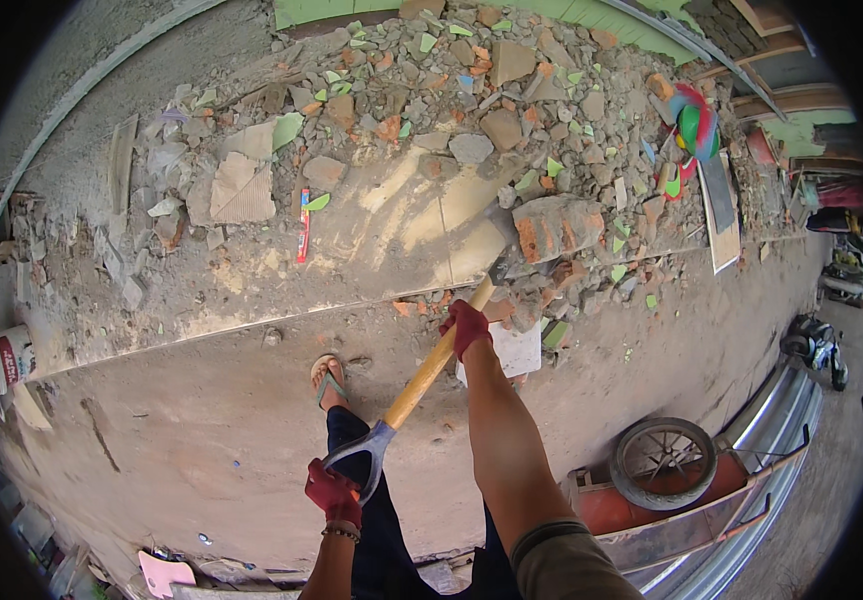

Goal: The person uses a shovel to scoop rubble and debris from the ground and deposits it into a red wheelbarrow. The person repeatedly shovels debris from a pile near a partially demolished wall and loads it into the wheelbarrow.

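Pale green wall point(592, 20) at top, dusty brown floor point(222, 440), silvery metal sheets point(780, 490) lower right, soft daylight

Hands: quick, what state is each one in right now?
Left hand: closed, holding the shovel by its grip.
Right hand: closed, holding the wooden shaft.

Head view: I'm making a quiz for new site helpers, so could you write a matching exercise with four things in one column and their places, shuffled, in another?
Things
1. Left hand
2. Right hand
3. Spoked wheel
4. Bucket

Places
A. Around the wooden shaft
B. Near the picture's left edge
C. On the D-shaped grip
D. Toward the picture's lower right

Pairs: 1-C, 2-A, 3-D, 4-B
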Motion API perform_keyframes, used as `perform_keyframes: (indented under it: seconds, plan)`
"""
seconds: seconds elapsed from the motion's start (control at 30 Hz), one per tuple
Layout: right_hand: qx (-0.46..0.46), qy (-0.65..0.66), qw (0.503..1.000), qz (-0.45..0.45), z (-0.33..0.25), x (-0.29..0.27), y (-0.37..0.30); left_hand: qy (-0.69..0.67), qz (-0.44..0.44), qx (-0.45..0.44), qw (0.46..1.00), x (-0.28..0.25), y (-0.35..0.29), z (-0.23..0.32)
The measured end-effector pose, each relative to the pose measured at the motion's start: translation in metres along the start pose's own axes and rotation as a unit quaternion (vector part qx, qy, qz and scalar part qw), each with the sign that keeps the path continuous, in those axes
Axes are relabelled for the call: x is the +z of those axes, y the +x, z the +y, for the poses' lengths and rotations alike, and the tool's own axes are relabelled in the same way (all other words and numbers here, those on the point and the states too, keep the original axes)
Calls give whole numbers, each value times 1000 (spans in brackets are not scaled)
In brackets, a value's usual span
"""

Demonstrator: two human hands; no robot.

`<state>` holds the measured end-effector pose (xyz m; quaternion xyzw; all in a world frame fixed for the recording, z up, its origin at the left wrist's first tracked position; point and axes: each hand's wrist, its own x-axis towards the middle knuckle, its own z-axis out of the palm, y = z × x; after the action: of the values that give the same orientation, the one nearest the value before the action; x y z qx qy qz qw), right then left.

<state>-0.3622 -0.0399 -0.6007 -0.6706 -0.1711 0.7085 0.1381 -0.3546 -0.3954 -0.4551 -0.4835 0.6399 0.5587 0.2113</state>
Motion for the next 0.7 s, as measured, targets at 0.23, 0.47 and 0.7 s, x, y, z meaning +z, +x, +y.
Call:
perform_keyframes:
  seconds: [0.23, 0.47, 0.7]
  plan:
    - [52, 79, 995, 33, 108, 38, -126, 95, 30, 139, 985, -124, 21, 121]
    - [128, 224, 965, 44, 199, 43, -204, 221, 3, 266, 938, -197, 43, 228]
    - [144, 355, 917, 109, 239, -49, -260, 378, -78, 375, 843, -199, -6, 245]
